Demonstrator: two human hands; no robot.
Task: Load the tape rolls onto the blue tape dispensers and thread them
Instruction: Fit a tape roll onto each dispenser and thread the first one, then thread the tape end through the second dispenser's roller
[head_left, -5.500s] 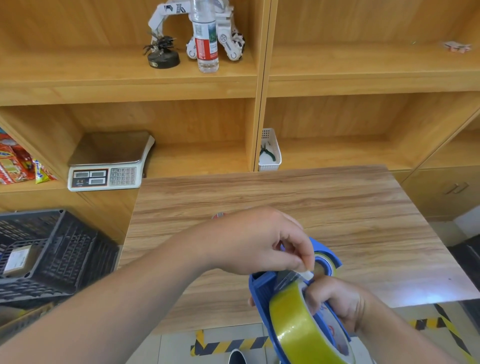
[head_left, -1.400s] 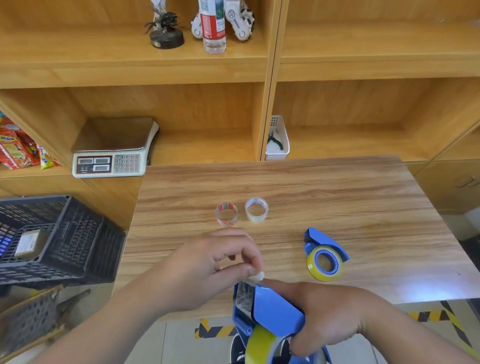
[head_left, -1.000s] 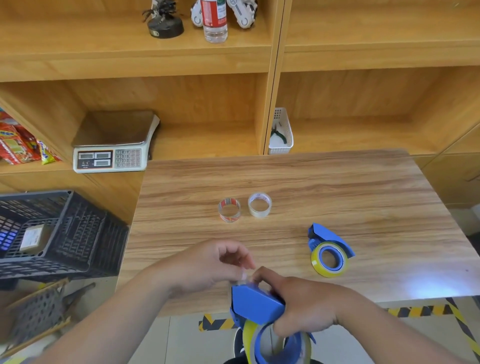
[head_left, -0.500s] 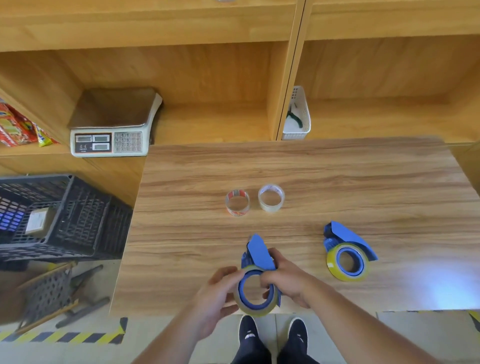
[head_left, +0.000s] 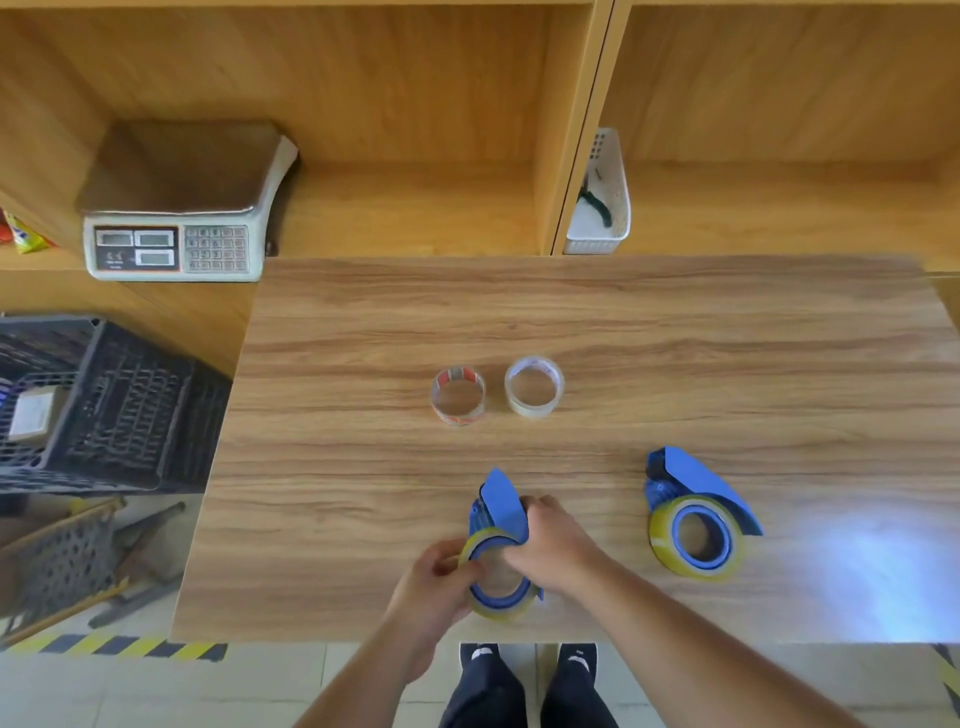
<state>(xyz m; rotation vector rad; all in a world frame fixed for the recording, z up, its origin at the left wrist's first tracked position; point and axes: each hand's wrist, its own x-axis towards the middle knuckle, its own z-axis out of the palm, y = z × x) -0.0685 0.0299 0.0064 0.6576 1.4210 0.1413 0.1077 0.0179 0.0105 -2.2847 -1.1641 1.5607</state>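
listing largest to smallest, from the head view.

tabletop (head_left: 675, 332): wood-grain surface carrying all task items; the near edge sits just above the person's shoes, so the work stays close to the body.

shelving (head_left: 415, 104): wooden bays behind the tabletop, holding a weighing scale (head_left: 176, 218) at left and a white basket (head_left: 602, 208) by the divider; both well apart from the work.

black crate (head_left: 98, 400): on the floor left of the tabletop, out of play.

second blue tape dispenser (head_left: 696, 499): lying on its side right of the hands, yellowish roll on its hub; judged already loaded and parked out of the way.

blue tape dispenser in hand (head_left: 501, 506): near the front edge, centre, lying on or just above the tabletop, its blue guard pointing away from the person. its yellowish tape roll (head_left: 496, 605) sits around the blue hub.

right hand (head_left: 550, 545): closed over the dispenser body from the right, likely to steady it.

left hand (head_left: 436, 582): fingers curled on the roll's left rim, apparently seating it or checking the thread; the tape's free end cannot be made out.

spare rolls: a red-printed clear tape roll (head_left: 458, 396) and a plain clear tape roll (head_left: 534, 385), side by side mid-tabletop, beyond the hands, untouched.
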